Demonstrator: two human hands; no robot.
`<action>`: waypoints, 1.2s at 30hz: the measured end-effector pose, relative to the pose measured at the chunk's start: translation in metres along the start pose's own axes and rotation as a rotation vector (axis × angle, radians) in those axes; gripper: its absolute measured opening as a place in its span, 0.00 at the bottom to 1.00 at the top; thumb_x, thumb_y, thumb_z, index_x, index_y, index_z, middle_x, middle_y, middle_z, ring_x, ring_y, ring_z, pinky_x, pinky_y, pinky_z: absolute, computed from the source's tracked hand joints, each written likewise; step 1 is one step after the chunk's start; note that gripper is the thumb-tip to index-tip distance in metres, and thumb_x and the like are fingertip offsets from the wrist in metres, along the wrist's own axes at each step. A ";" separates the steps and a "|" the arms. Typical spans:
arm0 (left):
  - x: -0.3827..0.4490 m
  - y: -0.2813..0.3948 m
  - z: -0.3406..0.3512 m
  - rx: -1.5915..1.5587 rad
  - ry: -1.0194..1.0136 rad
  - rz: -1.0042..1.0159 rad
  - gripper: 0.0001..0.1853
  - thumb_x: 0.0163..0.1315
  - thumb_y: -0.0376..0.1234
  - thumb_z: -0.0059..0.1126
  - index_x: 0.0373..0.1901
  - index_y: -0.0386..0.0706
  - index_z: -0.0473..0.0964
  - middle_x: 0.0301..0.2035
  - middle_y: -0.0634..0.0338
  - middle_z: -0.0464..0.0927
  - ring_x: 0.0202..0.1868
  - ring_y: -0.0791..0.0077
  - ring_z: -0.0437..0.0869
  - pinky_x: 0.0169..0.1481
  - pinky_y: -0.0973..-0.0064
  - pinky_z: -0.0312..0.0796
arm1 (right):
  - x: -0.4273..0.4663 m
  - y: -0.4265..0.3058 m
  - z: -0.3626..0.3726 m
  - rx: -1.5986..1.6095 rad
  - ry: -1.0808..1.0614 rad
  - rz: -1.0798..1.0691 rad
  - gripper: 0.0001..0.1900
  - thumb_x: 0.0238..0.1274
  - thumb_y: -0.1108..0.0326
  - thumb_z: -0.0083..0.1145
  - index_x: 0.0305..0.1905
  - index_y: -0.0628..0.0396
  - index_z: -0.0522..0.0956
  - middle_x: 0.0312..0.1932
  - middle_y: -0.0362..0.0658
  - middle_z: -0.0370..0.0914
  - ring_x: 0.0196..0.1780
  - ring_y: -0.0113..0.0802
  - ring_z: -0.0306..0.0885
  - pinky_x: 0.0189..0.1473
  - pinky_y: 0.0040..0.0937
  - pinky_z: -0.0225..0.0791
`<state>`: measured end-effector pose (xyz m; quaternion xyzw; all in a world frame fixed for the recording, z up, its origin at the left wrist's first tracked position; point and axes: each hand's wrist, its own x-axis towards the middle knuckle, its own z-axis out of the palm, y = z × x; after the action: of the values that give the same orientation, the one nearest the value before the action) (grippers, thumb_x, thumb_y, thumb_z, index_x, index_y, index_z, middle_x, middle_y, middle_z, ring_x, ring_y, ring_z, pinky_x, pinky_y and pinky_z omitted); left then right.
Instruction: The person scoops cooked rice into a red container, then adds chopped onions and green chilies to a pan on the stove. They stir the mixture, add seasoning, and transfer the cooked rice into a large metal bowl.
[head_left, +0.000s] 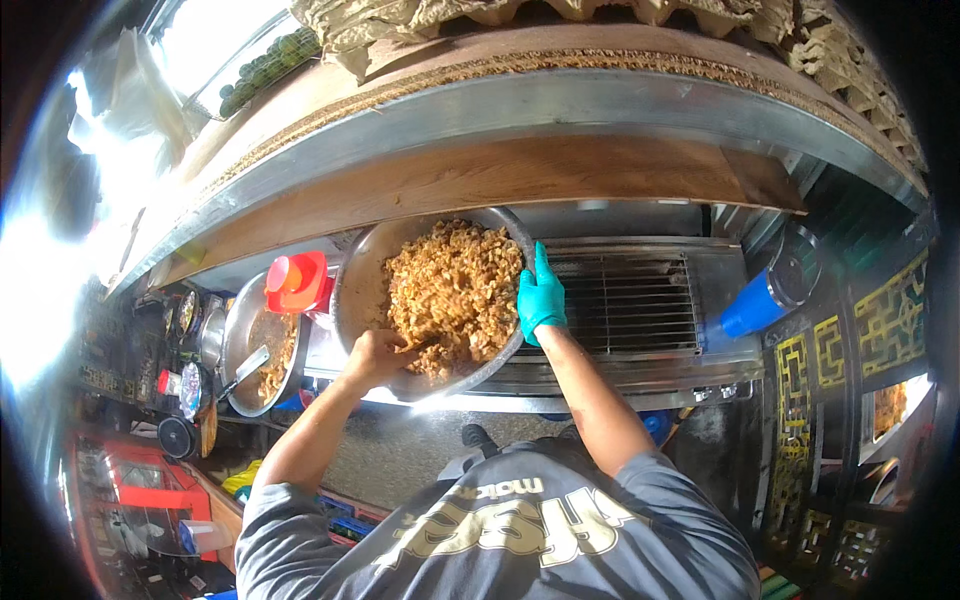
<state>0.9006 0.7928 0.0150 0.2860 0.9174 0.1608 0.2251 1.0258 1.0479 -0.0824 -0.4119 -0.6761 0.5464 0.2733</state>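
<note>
A large metal bowl (356, 300) full of a brown, crumbly food mixture (454, 289) stands before me, tilted a little. My bare left hand (377, 358) is at its near left side, closed around what looks like a wooden utensil (420, 346); the utensil's far end is hidden in the mixture. On the bowl's right rim lies my right hand (541, 300), in a teal glove, holding the side, with some fingers hidden. Left of the bowl is a red plastic container (300, 282). Farther left, a second metal bowl (240, 330) holds more brown food and a metal-bladed spatula (251, 362).
A metal grill rack (630, 300) lies right of the bowl, with a blue tumbler (754, 300) beyond. A wooden board (525, 176) and a shelf edge (562, 105) run overhead, bearing egg trays (847, 71). Pans and jars crowd the left.
</note>
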 end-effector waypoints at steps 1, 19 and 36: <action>-0.002 -0.006 -0.005 -0.137 -0.032 -0.004 0.19 0.54 0.39 0.72 0.44 0.38 0.83 0.25 0.54 0.83 0.27 0.71 0.82 0.33 0.72 0.75 | -0.003 -0.001 -0.002 -0.046 0.016 -0.034 0.31 0.69 0.67 0.48 0.75 0.40 0.57 0.46 0.65 0.79 0.42 0.53 0.82 0.43 0.45 0.73; -0.032 -0.006 -0.177 0.654 -0.209 0.284 0.11 0.61 0.40 0.58 0.33 0.44 0.85 0.25 0.56 0.84 0.30 0.63 0.86 0.38 0.66 0.75 | 0.000 0.010 0.009 0.023 0.103 -0.131 0.32 0.67 0.68 0.48 0.75 0.39 0.58 0.42 0.64 0.80 0.38 0.52 0.82 0.40 0.46 0.72; 0.008 0.026 0.041 0.359 0.152 0.079 0.13 0.66 0.35 0.50 0.29 0.36 0.80 0.27 0.43 0.82 0.34 0.49 0.87 0.39 0.57 0.77 | -0.003 0.010 0.008 0.027 0.045 -0.072 0.32 0.69 0.67 0.48 0.76 0.41 0.55 0.36 0.63 0.79 0.34 0.51 0.80 0.37 0.47 0.70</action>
<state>0.9268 0.8250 -0.0113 0.3444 0.9338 0.0244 0.0941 1.0228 1.0419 -0.0937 -0.3957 -0.6768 0.5357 0.3137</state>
